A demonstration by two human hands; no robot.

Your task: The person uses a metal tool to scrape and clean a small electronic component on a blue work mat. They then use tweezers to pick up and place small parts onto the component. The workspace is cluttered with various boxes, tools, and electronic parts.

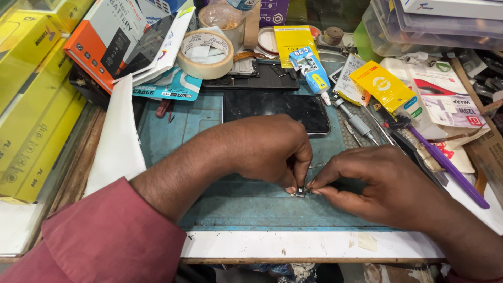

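Note:
Both hands meet over a blue work mat near its front edge. My left hand pinches a tiny dark electronic part between thumb and forefinger. From the right, the thumb and forefinger tips of my right hand close on the same part. Just behind the hands, a black phone lies screen-up on the mat. My left forearm wears a maroon sleeve.
A roll of tape, a small glue tube, a grey screwdriver and a purple tool lie behind and to the right. Yellow boxes stack on the left. Clear plastic boxes stand at the back right.

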